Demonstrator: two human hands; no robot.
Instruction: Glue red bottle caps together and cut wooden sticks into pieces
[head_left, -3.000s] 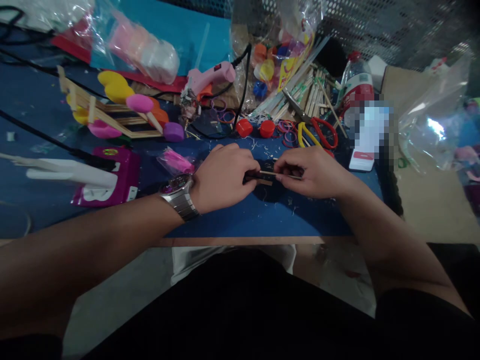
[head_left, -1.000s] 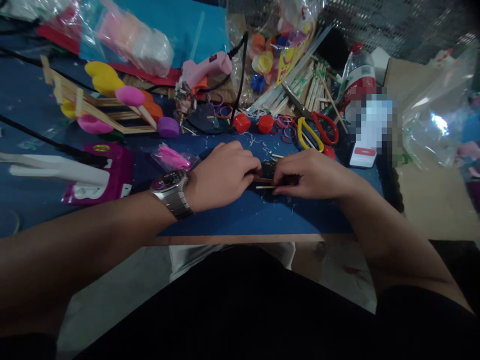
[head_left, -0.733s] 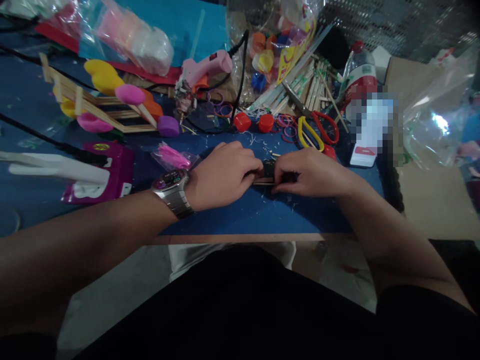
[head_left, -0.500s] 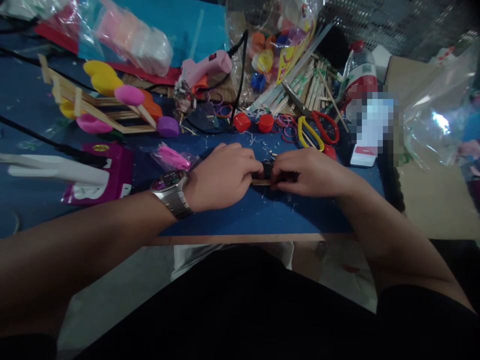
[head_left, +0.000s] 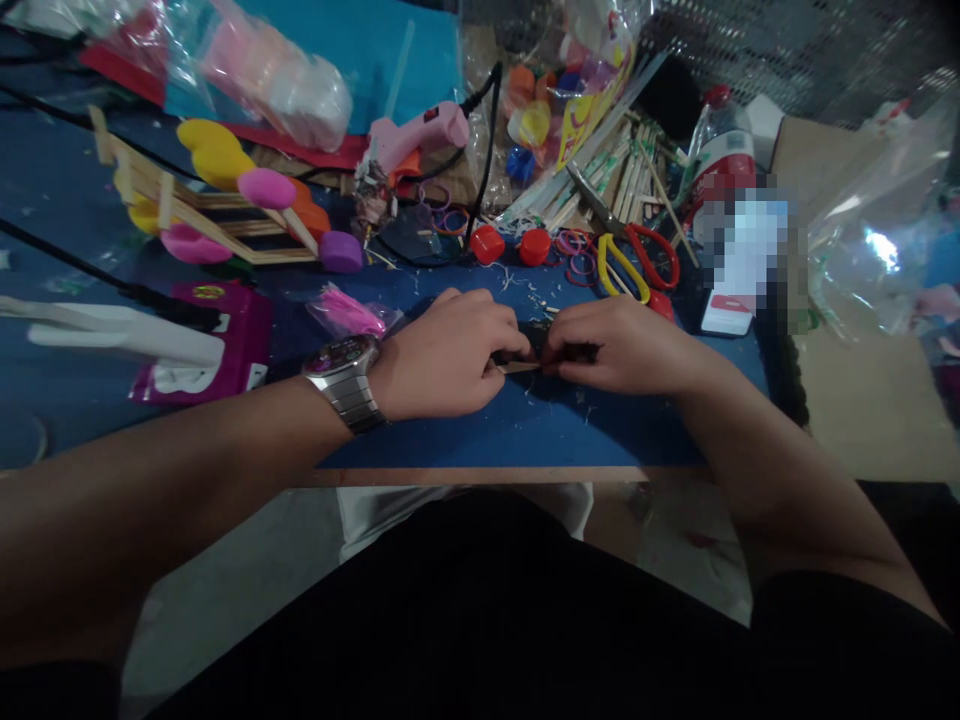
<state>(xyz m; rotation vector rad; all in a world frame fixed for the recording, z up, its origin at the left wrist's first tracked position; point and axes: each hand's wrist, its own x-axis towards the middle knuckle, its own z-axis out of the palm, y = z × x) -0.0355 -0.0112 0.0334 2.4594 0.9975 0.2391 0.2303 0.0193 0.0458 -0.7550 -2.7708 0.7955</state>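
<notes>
Close together over the blue tabletop [head_left: 480, 440], my two hands pinch a short, thin wooden stick [head_left: 521, 367] between them. My left hand [head_left: 450, 352], with a metal-band watch on its wrist, is closed on the left end. At the right end, the fingers of my right hand [head_left: 619, 345] are curled round it. Most of the stick is covered by my fingers, and a dark patch behind it is hard to make out. Just beyond my right hand lie scissors [head_left: 626, 245] with one yellow and one red handle.
Behind my hands are red bottle caps [head_left: 488, 244], a pink glue gun [head_left: 416, 140] and wooden sticks [head_left: 634, 185]. A stick frame with coloured spoon-like pieces [head_left: 217, 215] stands left, near a purple power strip [head_left: 244, 330]. A phone [head_left: 727, 312] and bottle [head_left: 721, 140] are right.
The left hand's index finger has shifted right toward the right hand, and the stick looks slightly tilted. The right hand is almost unmoved. The whole view has shifted slightly.
</notes>
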